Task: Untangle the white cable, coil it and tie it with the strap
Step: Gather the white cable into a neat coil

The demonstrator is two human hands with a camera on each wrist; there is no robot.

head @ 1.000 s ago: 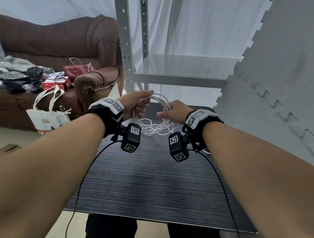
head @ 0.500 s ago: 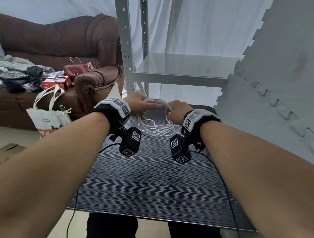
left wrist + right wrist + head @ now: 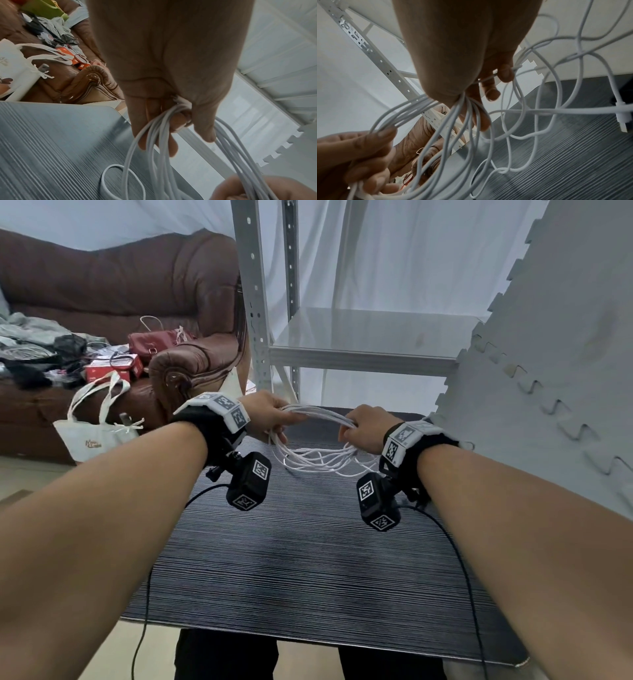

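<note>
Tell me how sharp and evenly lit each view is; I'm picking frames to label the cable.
Head view: evenly lit and sharp, white cable crisp, edges bowed by the wide lens. Left wrist view: left hand dim against the bright backdrop, nearest strands soft. Right wrist view: right hand backlit and dark, strands slightly smeared.

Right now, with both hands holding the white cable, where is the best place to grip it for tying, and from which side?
Probably the taut bundle of the white cable between the left hand and right hand, gripped from above: there the strands run together, while the lower loops hang loose over the table.
</note>
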